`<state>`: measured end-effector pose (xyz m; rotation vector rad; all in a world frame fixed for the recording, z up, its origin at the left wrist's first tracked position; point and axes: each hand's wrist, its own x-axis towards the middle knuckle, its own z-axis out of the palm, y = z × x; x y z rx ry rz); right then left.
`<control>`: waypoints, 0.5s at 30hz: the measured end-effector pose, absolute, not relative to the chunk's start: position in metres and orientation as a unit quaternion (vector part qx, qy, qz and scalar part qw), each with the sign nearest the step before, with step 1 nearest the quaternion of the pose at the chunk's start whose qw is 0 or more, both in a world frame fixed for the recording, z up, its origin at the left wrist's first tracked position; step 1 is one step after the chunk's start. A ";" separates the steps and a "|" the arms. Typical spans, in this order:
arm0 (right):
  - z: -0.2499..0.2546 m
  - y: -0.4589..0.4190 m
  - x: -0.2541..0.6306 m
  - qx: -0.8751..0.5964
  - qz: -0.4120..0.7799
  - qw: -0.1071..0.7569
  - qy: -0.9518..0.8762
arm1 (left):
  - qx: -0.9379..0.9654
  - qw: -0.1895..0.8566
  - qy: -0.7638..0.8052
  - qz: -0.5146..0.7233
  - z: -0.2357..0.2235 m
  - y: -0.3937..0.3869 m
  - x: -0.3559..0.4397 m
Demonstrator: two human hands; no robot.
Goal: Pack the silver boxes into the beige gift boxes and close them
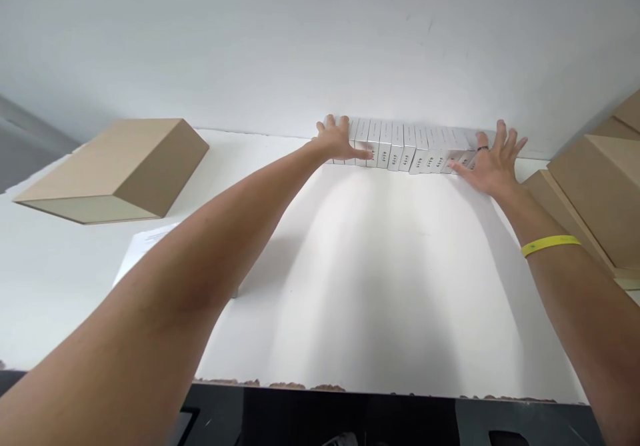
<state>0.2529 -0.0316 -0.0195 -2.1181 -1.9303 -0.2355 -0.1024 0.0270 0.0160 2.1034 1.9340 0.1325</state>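
A row of small white boxes (397, 145) with dark print on their front ends stands on edge against the back wall. At the row's left end lies my left hand (337, 142), its fingers over the tops and its thumb stretched along the front ends. My right hand (493, 163) rests at the other end with fingers spread, the thumb reaching across the front of the last boxes, which lean slightly. A dark ring and a yellow wristband (550, 243) are on the right hand and forearm. Both palms partly hide the end boxes.
A large tan box (115, 163) sits at the left on the white table (370, 286). More tan boxes (595, 193) are stacked at the right. White paper (145, 245) lies partly under my left forearm. The table's front edge is chipped.
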 end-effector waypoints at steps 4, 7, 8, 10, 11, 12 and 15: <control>-0.029 -0.024 0.203 -0.612 -0.121 0.153 -0.766 | 0.717 0.123 0.684 0.045 0.013 0.029 -0.094; -0.042 -0.004 0.163 -0.538 -0.132 0.138 -0.821 | 0.709 0.102 0.696 0.039 0.011 0.029 -0.091; -0.047 0.003 0.154 -0.534 -0.133 0.135 -0.824 | 0.708 0.100 0.698 0.039 0.010 0.029 -0.091; -0.054 0.013 0.146 -0.539 -0.135 0.144 -0.819 | 0.706 0.095 0.700 0.044 0.009 0.029 -0.090; -0.057 0.016 0.146 -0.544 -0.134 0.152 -0.814 | 0.703 0.092 0.703 0.049 0.008 0.029 -0.090; -0.059 0.017 0.147 -0.547 -0.130 0.160 -0.811 | 0.700 0.090 0.706 0.055 0.008 0.028 -0.089; -0.057 0.011 0.147 -0.549 -0.132 0.159 -0.810 | 0.691 0.088 0.715 0.060 0.009 0.026 -0.085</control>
